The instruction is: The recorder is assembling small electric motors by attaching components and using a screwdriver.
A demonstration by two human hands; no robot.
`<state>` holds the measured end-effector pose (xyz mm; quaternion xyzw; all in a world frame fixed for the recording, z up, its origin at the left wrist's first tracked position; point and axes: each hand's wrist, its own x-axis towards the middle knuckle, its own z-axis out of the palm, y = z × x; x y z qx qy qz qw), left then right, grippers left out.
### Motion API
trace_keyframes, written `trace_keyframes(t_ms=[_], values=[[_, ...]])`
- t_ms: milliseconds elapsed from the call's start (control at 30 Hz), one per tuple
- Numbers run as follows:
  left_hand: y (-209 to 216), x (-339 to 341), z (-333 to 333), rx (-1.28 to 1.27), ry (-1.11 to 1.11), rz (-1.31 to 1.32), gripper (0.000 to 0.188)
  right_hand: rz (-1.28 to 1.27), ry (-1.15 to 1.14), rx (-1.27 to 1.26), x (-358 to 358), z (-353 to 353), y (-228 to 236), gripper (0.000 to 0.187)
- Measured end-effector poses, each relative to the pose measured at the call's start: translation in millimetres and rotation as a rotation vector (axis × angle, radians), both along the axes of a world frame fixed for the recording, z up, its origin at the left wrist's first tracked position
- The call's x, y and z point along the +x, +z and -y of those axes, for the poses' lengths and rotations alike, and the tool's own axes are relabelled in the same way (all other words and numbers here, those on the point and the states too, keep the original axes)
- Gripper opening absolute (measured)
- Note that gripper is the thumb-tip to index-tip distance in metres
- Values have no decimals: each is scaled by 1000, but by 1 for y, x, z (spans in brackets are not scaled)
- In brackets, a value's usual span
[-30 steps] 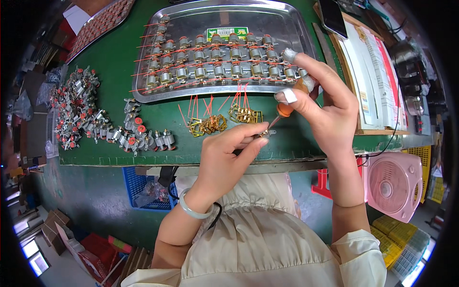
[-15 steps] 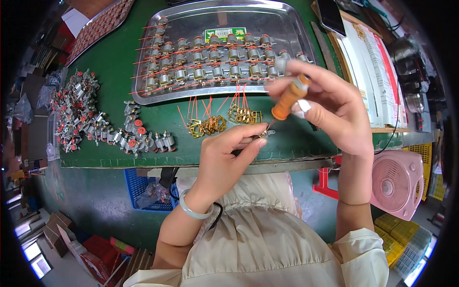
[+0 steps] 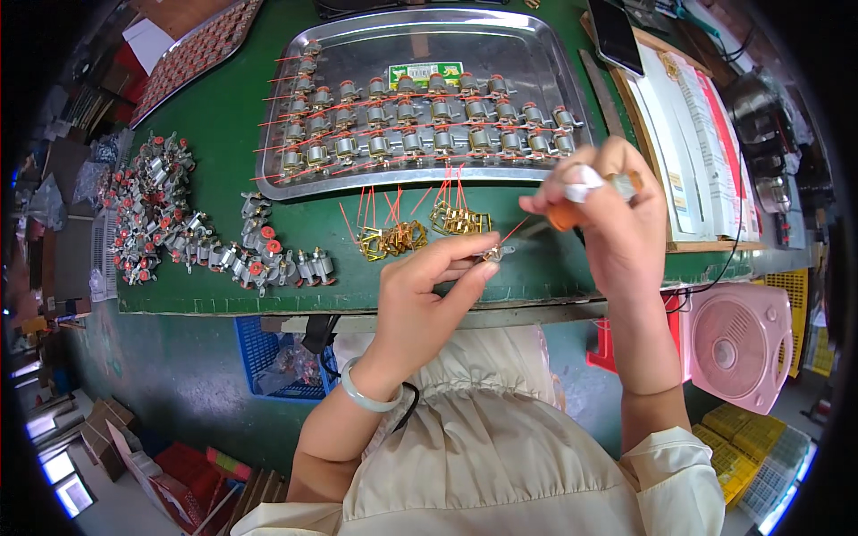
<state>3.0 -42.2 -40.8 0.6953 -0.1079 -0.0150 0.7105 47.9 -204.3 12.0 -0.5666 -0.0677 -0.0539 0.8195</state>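
Note:
Pinched between the thumb and fingers of my left hand (image 3: 418, 290) is a small metal component (image 3: 493, 254) with a thin red wire sticking up from it. To its right, my right hand (image 3: 621, 223) is closed around an orange-handled screwdriver (image 3: 565, 215). Motion blurs the screwdriver, and its thin shaft points left toward the component without touching it. White tape wraps one fingertip of my right hand. Just beyond my left hand lie two small heaps of brass frames (image 3: 393, 238) with red wires.
A metal tray (image 3: 344, 55) at the back holds rows of grey cylindrical parts with red wires. Loose grey parts (image 3: 152, 201) are piled at the left. On the right are papers on a board (image 3: 688, 152), a phone (image 3: 617, 43) and a pink fan (image 3: 737, 348).
My right hand has drawn the screwdriver away from the component and to the right. My left hand keeps the component in nearly the same place, and its red wire now shows.

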Motion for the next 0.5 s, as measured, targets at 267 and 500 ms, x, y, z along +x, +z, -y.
trace_keyframes(t_ms=[267,500], values=[[20,4,-8,-523,-99,-272,28,-507,312,-31,-37,4,-9,21],[26,5,-8,-543,-162,-377,30,-343,202,236,-34,-12,-22,17]])
